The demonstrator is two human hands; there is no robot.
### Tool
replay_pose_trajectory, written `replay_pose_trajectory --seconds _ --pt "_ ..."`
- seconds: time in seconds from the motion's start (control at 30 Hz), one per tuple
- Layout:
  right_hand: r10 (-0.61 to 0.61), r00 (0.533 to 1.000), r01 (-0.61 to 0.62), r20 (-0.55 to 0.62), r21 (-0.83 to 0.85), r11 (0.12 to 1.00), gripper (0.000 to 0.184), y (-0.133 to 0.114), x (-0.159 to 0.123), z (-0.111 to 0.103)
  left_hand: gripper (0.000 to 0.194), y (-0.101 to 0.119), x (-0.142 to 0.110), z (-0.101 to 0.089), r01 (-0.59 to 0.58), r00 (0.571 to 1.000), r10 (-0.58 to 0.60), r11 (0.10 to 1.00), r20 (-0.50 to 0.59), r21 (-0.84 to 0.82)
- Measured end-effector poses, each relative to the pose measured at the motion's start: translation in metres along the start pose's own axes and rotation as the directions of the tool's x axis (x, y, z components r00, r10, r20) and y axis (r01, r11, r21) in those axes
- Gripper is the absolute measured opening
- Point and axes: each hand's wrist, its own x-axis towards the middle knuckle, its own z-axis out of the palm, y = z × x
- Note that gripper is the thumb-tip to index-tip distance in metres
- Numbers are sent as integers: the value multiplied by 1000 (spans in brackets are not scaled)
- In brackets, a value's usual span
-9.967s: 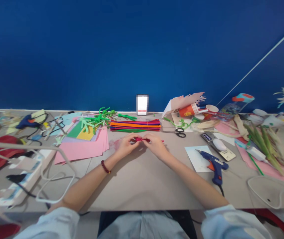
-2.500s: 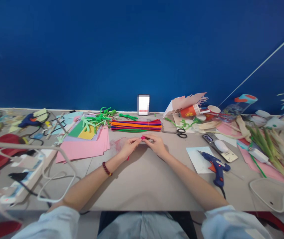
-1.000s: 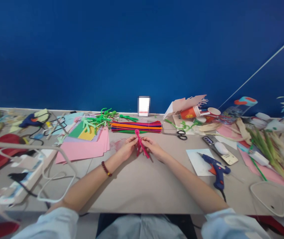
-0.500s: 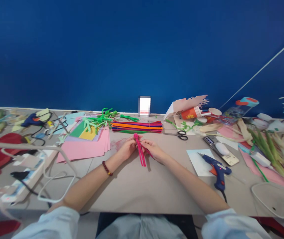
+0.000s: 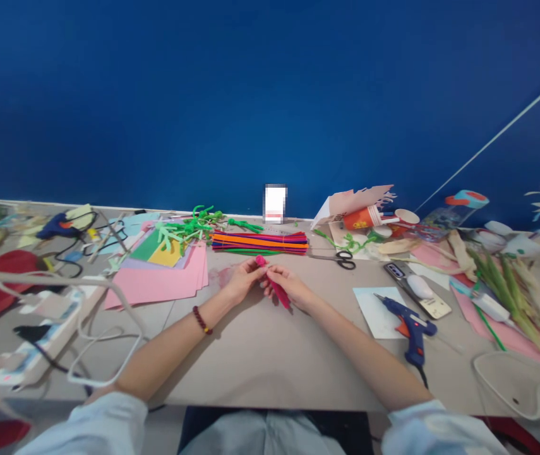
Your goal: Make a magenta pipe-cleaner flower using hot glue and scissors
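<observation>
Magenta pipe cleaners [image 5: 280,294], gathered into a small rounded knob at the top, are held between both hands over the middle of the table. My left hand [image 5: 245,279] pinches them just below the knob. My right hand [image 5: 290,284] is closed on the strands, whose lower ends hang together down to the right. Just beyond the hands lies a bundle of pipe cleaners [image 5: 260,242] in red, orange, purple and green. Black-handled scissors [image 5: 344,259] rest at the bundle's right end. My fingers hide part of the magenta strands.
Coloured paper sheets [image 5: 156,285] and green pipe-cleaner pieces [image 5: 191,224] lie to the left, near a white power strip [image 5: 47,341]. A blue glue gun [image 5: 412,325] sits on light paper at right, beside a phone [image 5: 433,302]. An orange paper cup [image 5: 362,218] lies behind.
The magenta pipe cleaners were a small bunch hidden in my fingers; then loose strands showed hanging down. Now the strands are drawn together and slant to the right under my right hand.
</observation>
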Motion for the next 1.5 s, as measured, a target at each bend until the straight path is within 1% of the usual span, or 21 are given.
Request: replay_pose_trajectory --seconds 0.13,0.23,0.3,0.43,0.57,0.67,0.77,0.87,1.03,1.1,1.17,1.2,1.27,1.4,1.5 --pt "3 999 -8 -52 -110 994 37 -2 -4 3 29 1 0 -1 -87 994 92 991 -50 100" --pt "-17 996 2 -91 -158 988 35 -3 -4 4 40 7 1 -2 -169 983 179 967 -36 192" --pt "-13 995 -4 -97 -172 985 34 -3 -3 3 41 11 2 -4 -197 979 204 950 -4 240" --pt "29 999 -34 -31 -170 985 34 -7 -4 -1 28 18 4 -11 -205 979 192 914 73 351" --pt "90 996 -86 13 -216 973 35 -18 -8 -9 28 23 3 -14 -188 980 141 882 139 432" --pt "122 992 -113 26 -226 968 33 -26 -11 -14 28 24 1 -13 -204 978 156 840 137 502" --pt "137 989 -121 60 -227 966 32 -29 -11 -17 26 22 1 -14 -227 974 183 787 135 573" --pt "127 989 -106 80 -231 967 31 -28 -11 -19 24 19 3 -17 -224 975 178 773 136 594" --pt "127 989 -106 75 -243 964 32 -25 -10 -22 24 15 5 -20 -196 980 174 797 94 571" --pt "134 989 -114 66 -243 963 33 -25 -9 -22 28 15 4 -19 -190 982 161 807 102 559" --pt "137 989 -119 60 -232 965 33 -25 -9 -22 36 16 2 -16 -200 980 158 812 123 548" --pt "134 989 -118 56 -220 968 33 -25 -8 -22 41 17 1 -15 -211 977 164 809 133 548" --pt "125 991 -114 47 -196 974 33 -25 -8 -22 42 20 -1 -12 -239 971 189 787 146 569" --pt "126 992 -118 26 -214 970 34 -26 -9 -22 33 22 -1 -11 -269 962 242 738 129 619" --pt "135 990 -123 34 -235 964 34 -27 -9 -22 26 23 1 -12 -267 961 251 712 119 650"
